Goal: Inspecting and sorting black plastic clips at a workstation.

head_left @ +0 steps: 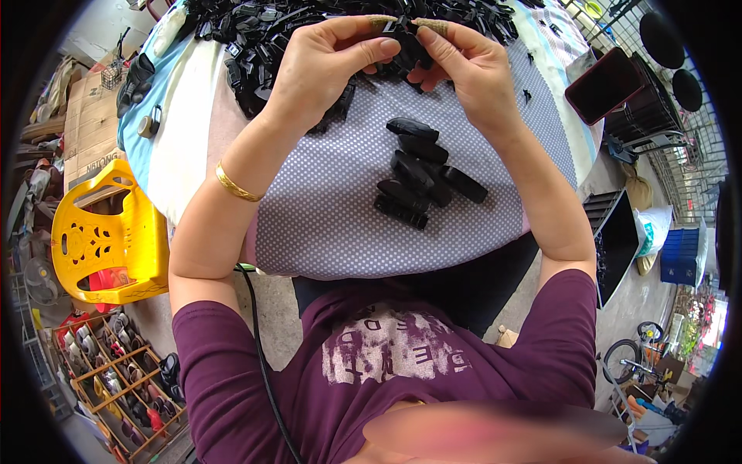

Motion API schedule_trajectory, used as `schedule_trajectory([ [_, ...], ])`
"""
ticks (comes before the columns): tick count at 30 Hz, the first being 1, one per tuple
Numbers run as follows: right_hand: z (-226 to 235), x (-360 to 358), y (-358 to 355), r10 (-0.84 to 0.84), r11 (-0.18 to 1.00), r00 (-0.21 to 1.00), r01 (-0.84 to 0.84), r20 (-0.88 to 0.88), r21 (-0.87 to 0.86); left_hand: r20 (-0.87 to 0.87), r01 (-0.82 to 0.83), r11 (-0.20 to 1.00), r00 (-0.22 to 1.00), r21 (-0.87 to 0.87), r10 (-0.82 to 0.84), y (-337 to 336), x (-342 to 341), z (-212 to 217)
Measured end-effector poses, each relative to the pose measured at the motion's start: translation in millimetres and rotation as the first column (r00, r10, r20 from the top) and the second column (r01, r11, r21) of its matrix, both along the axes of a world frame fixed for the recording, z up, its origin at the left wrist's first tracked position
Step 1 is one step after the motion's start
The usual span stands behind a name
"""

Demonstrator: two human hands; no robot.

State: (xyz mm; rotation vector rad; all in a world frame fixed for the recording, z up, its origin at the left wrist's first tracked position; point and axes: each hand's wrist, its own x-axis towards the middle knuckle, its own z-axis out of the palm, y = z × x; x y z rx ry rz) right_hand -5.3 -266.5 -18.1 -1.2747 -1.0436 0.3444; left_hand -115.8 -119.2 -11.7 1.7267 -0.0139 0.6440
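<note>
My left hand (328,66) and my right hand (475,69) meet over the far part of the table, fingertips close together. Between them they pinch a small black plastic part (402,32), partly hidden by the fingers. A tan cover wraps the index fingertip of each hand. Behind and around the hands spreads a big heap of glossy black plastic parts (251,58). Nearer to me, several elongated black plastic pieces (413,174) lie in a loose group on the dotted grey cloth (325,216).
A yellow plastic chair (100,240) stands left of the table, above a wooden shoe rack (124,379). To the right are a dark phone (607,87), a black crate (614,247) and a blue crate (680,259). A black cable (255,332) runs past my left side.
</note>
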Motion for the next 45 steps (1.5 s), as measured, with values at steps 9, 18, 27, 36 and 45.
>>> schedule_trajectory([
  [9, 3, -9, 1, -0.112, 0.99, 0.99, 0.119, 0.087, -0.076, -0.009, -0.031, 0.998, 0.999, 0.049, 0.032, -1, -2, 1],
  [18, -9, -5, 6, -0.234, 0.961, 0.91, 0.271, 0.344, -0.064, 0.028, 0.042, 0.982, 0.999, -0.186, -0.037, -4, 0, -6],
  [27, -3, -8, -3, 0.0, 0.974, 0.915, 0.092, 0.405, -0.207, 0.089, 0.088, 0.995, 0.993, -0.051, -0.083, 0, 1, -4],
  [36, 12, 73, -23, 0.041, 0.949, 0.941, 0.069, 0.337, -0.309, -0.249, 0.248, 0.918, 0.953, 0.31, -0.174, -6, -7, 13],
  [45, -8, 58, -11, 0.046, 0.841, 0.589, 0.413, 0.807, -0.35, 0.123, -0.136, 0.455, 0.991, 0.88, 0.059, -13, 25, -31],
])
